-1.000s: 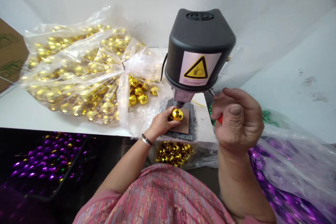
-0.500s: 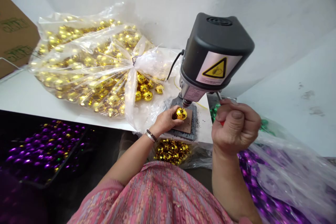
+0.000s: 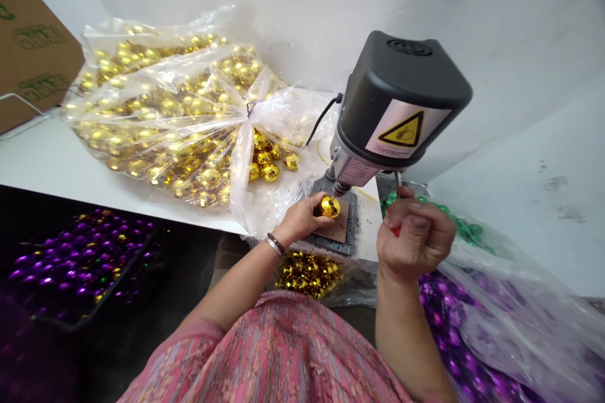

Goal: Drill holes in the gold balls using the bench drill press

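Note:
My left hand (image 3: 305, 217) pinches a shiny gold faceted ball (image 3: 330, 206) between thumb and fingers. The ball is right under the chuck (image 3: 341, 188) of a small drill press (image 3: 401, 97) with a black motor housing and a yellow warning triangle. Below the ball lies a brown board (image 3: 338, 230) on the grey base (image 3: 350, 240). My right hand (image 3: 416, 236) is closed around the red-ended feed lever (image 3: 397, 227) at the press's right side. Whether the bit touches the ball I cannot tell.
A tied clear bag of gold balls (image 3: 165, 126) covers the left of the white table (image 3: 42, 151), with loose gold balls (image 3: 270, 172) by its knot. Gold pieces (image 3: 307, 272) sit below the table edge. Purple balls (image 3: 70, 264) fill a dark container; bagged purple (image 3: 454, 327) and green (image 3: 463, 223) ones stand right.
My right hand has come slightly left and down with the lever. My left hand still holds the ball under the chuck. The whole view has shifted a little.

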Tool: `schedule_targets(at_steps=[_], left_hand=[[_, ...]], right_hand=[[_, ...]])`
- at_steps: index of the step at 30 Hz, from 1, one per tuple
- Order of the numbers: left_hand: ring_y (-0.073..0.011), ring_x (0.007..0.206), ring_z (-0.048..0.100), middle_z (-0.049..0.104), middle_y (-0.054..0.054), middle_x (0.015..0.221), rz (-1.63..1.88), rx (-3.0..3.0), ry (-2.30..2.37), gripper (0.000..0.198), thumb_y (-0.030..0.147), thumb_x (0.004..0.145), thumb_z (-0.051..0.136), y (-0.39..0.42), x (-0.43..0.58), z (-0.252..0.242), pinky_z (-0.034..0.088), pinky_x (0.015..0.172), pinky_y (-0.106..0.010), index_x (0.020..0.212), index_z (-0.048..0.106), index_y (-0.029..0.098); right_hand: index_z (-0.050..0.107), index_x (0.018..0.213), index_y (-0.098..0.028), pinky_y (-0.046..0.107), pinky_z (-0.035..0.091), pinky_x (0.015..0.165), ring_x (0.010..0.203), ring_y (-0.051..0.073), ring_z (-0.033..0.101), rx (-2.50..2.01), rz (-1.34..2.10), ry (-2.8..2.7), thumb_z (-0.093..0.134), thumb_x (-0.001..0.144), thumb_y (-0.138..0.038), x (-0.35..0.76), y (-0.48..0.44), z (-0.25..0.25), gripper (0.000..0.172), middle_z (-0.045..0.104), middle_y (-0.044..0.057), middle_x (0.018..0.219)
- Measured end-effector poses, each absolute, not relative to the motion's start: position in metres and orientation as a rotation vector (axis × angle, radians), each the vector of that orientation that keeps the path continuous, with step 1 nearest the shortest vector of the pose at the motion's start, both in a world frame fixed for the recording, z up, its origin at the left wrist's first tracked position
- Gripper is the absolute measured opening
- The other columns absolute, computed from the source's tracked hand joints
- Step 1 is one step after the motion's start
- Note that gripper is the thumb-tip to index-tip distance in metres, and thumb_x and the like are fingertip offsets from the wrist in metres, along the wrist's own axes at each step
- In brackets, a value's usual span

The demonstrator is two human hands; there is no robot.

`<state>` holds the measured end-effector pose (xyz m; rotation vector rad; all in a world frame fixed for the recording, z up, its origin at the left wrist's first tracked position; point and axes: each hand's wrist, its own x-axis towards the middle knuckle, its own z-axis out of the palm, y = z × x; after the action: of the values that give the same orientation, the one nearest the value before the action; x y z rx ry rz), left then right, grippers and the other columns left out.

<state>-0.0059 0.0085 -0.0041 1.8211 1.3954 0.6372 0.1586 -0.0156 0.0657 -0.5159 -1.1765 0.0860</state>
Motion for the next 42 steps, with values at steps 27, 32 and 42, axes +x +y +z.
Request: schedule_targets(at_steps=[27, 32, 42], left_hand=[[-0.0248, 0.108, 0.068, 0.074, -0.011, 0.123, 0.798, 1.876, 1.054, 0.048, 0.041, 0.084, 0.071, -0.002, -0.064, 0.005, 0.051, 0.101, -0.039, 0.127, 0.070, 0.019], [-0.0270, 0.120, 0.064, 0.068, -0.017, 0.134, 0.889, 1.837, 2.008, 0.042, 0.017, 0.095, 0.047, 0.042, -0.077, 0.015, 0.048, 0.106, -0.041, 0.133, 0.066, 0.015], [-0.0341, 0.113, 0.066, 0.066, -0.019, 0.131, 0.617, 1.788, 2.120, 0.060, 0.026, 0.085, 0.066, 0.060, -0.082, 0.011, 0.051, 0.092, -0.042, 0.143, 0.055, 0.017]], right_hand=[[0.057, 0.083, -0.016, 0.016, 0.036, 0.050, 0.050, -0.001, 0.047, -0.663, 0.239, -1.093, 0.050, 0.097, -0.039, 0.164, 0.030, 0.167, 0.027, 0.047, -0.010, 0.058], [0.057, 0.082, -0.016, 0.016, 0.036, 0.050, 0.050, -0.001, 0.047, -0.634, 0.236, -1.079, 0.048, 0.098, -0.035, 0.162, 0.030, 0.167, 0.026, 0.046, -0.009, 0.058], [0.057, 0.083, -0.014, 0.016, 0.034, 0.049, 0.048, -0.001, 0.047, -0.620, 0.231, -1.135, 0.054, 0.093, -0.049, 0.167, 0.033, 0.164, 0.036, 0.047, -0.010, 0.057]])
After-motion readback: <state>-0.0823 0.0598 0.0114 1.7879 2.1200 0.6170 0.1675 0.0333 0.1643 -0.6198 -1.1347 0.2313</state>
